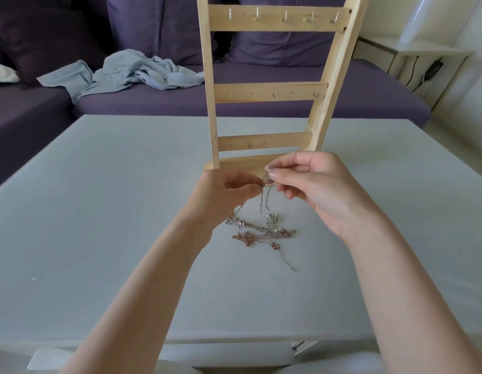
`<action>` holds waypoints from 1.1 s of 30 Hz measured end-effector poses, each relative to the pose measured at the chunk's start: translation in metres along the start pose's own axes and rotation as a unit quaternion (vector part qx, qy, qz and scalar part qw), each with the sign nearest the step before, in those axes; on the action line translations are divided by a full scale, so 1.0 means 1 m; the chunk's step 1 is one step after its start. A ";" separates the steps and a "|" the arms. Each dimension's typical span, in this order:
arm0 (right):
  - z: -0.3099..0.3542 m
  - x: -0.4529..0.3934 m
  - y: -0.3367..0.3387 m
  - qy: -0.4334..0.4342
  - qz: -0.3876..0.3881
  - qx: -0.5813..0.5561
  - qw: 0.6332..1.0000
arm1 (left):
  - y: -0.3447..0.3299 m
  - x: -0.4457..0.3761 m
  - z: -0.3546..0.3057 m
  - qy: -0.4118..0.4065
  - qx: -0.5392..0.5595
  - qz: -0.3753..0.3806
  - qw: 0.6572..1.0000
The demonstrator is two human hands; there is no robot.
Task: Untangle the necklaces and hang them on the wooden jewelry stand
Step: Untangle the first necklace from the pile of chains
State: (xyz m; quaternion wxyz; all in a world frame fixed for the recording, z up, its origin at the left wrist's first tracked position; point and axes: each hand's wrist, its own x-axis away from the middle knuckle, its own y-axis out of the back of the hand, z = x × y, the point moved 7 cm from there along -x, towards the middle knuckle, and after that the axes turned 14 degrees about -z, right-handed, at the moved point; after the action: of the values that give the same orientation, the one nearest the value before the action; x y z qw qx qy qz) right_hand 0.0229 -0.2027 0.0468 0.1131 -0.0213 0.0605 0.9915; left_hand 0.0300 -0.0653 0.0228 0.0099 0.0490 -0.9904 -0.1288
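A tangle of silver and rose-gold necklaces (262, 233) lies on the grey table (99, 211). One silver chain (261, 202) rises from the tangle into both hands. My left hand (223, 195) pinches it from the left and my right hand (312, 184) pinches its clasp end from the right, fingertips nearly touching. Just behind the hands stands the wooden jewelry stand (269, 93), upright, with three crossbars carrying small metal hooks. All hooks are bare.
A purple sofa (261, 103) runs behind the table, with a crumpled light-blue cloth (132, 72) on its seat. A white side table (423, 58) with a cable stands at the right. A loose chain end (287, 261) trails toward me.
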 end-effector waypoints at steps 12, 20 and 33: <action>-0.003 -0.005 0.011 -0.024 -0.077 -0.009 0.997 | 0.002 0.002 0.000 0.072 0.103 0.005 0.992; -0.002 -0.006 0.017 -0.011 -0.103 0.020 0.994 | -0.001 0.003 0.000 0.062 0.089 0.029 0.994; 0.004 -0.001 0.002 0.060 -0.040 0.110 0.991 | 0.005 -0.001 -0.007 -0.007 0.086 -0.027 0.996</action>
State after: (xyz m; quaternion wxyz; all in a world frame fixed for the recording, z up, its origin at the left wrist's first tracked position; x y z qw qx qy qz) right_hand 0.0236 -0.2040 0.0506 0.1500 -0.0702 0.1747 0.9706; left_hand 0.0303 -0.0621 0.0306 -0.0045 0.0755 -0.9962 -0.0438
